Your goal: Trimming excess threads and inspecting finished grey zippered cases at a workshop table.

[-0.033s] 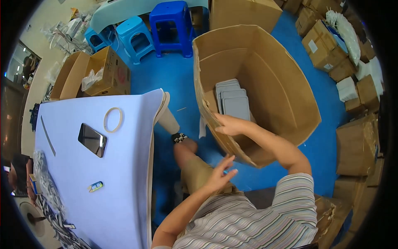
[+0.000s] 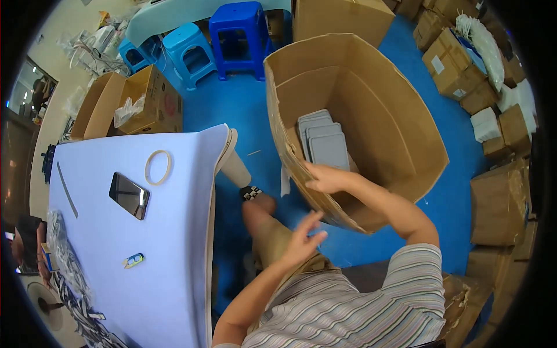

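A large, tall cardboard box [image 2: 400, 116] stands with its top uncovered on the blue floor ahead of me. My right hand [image 2: 328, 177] reaches across its interior and grips the left wall near the rim. Several flat grey rounded pads or trays [image 2: 328, 148] lie overlapping at the bottom of that box. Just outside the box's near-left edge, my left hand [image 2: 303, 240] hovers, slightly blurred, its thumb and fingers apart and nothing visible in it. A loose whitish strip [image 2: 285, 181] hangs by the box's left side.
To my left, a pale-covered table [image 2: 162, 278] holds a phone [image 2: 129, 196], a tape roll [image 2: 158, 167], a small blue-green cutter [image 2: 133, 261] and a dark strip [image 2: 67, 190]. Blue stools [image 2: 241, 40] stand behind. Stacked cartons [image 2: 499, 203] line the right.
The large cardboard box has shifted slightly left, with my right hand still on its rim. My left hand has moved a little left and up.
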Tool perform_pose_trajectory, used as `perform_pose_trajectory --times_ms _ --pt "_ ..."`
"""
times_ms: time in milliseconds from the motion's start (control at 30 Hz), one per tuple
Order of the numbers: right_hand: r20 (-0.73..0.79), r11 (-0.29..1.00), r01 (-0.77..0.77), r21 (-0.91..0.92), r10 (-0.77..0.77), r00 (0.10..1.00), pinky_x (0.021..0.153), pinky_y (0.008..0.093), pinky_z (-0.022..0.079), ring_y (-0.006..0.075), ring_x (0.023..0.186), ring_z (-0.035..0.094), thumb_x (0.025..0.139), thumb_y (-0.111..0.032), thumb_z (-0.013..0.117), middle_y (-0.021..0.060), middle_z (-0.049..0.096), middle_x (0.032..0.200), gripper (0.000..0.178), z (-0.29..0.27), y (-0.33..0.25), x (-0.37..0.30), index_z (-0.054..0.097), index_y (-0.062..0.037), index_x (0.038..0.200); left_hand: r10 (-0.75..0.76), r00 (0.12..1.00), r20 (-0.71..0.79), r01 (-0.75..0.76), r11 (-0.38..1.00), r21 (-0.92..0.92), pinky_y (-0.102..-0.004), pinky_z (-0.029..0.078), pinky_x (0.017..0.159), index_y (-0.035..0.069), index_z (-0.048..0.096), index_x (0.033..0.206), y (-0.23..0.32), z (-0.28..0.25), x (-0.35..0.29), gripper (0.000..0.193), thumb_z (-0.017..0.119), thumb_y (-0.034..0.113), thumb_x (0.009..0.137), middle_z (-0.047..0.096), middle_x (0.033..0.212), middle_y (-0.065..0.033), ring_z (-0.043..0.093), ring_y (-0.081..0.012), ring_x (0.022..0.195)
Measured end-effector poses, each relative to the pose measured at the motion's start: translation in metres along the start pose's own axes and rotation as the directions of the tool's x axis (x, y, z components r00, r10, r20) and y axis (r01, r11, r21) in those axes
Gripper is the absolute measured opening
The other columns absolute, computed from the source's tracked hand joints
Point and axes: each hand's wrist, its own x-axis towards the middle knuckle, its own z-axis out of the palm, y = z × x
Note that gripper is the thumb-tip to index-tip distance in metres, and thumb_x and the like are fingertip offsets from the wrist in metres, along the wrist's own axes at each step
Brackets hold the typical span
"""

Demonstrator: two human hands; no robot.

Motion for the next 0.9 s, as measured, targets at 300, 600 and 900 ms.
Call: perform_pose_trajectory --times_ms 300,600,900 --pt "0.111 0.991 -0.01 -0.131 0.025 0.993 0.097 0.0369 0.038 0.0306 0.124 0.037 0.082 -0.022 0.052 0.0149 0.029 0.14 0.067 0.08 -0.003 -0.105 0.019 -0.0062 0.139 0.636 0.682 -0.362 -0.309 0.698 0.646 -0.0395 0.025 0.104 0.003 0.041 0.126 0.121 -0.128 0.078 0.052 0.061 0.007 0.078 0.03 0.138 -0.0216 0.03 -0.0316 0.128" --pt "-0.038 0.955 0.277 0.105 -0.274 0.961 0.1 0.043 0.029 0.0325 0.123 0.036 0.077 -0.025 0.062 0.0148 0.029 0.141 0.073 0.162 0.006 -0.15 0.026 -0.0052 0.137 0.675 0.66 -0.33 0.291 0.176 0.94 -0.0444 0.025 0.103 -0.001 0.038 0.126 0.175 -0.189 0.125 0.068 0.07 0.02 0.07 0.03 0.135 -0.027 0.025 -0.0431 0.126" --pt "-0.122 0.984 0.121 0.131 -0.105 0.987 0.101 0.0433 0.029 0.0304 0.124 0.032 0.074 -0.034 0.067 0.0101 0.028 0.141 0.078 0.193 0.013 -0.153 0.028 -0.0118 0.138 0.253 0.907 -0.336 0.345 0.008 0.938 -0.0526 0.024 0.1 0.0 0.052 0.11 0.167 -0.193 0.159 0.059 0.063 0.044 0.074 0.063 0.085 -0.017 0.058 -0.0305 0.092"
